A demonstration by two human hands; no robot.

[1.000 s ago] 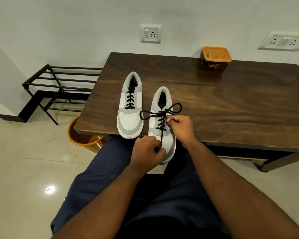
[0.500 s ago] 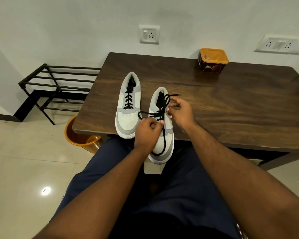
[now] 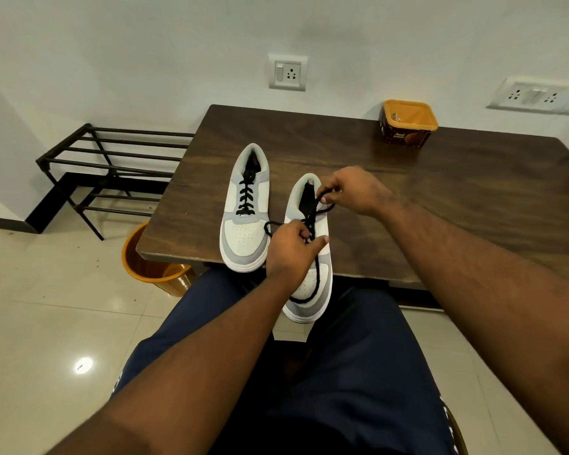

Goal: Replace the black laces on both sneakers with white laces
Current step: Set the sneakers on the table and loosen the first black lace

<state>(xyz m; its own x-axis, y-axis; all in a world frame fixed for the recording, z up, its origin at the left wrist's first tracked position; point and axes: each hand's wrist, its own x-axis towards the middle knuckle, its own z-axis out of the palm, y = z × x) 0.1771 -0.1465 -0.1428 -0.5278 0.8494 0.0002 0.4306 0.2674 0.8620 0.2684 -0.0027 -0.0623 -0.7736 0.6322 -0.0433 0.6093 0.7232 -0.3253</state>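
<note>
Both hands work the near sneaker (image 3: 309,257), which lies toe toward the seated person and overhangs the front edge of the dark wooden table (image 3: 457,205). That placement apparently brings the eyelets within easy reach above the lap. Left hand (image 3: 289,249), just over the sneaker's middle, has its fingers curled around the black lace (image 3: 312,221) at the crossings. Right hand (image 3: 353,192), toward the heel end of the same sneaker, pinches a strand of that lace between thumb and fingertips and lifts it clear of the tongue — a grip that suggests the top rows are being loosened for removal. One loose end trails down across the toe; a small loop pokes out to the left of the left hand.

To the left of the near sneaker, just beside it, the second sneaker (image 3: 247,218) sits fully laced in black and untouched, so the task looks to be at an early stage.

No white laces can be seen anywhere. Left-hand fingertips are hidden beneath the knuckles, so exactly how they hold the lace cannot be told. Well beyond the near sneaker, at the table's far edge, an orange-rimmed tub (image 3: 408,126) stands open — its contents too small to make out.
</note>
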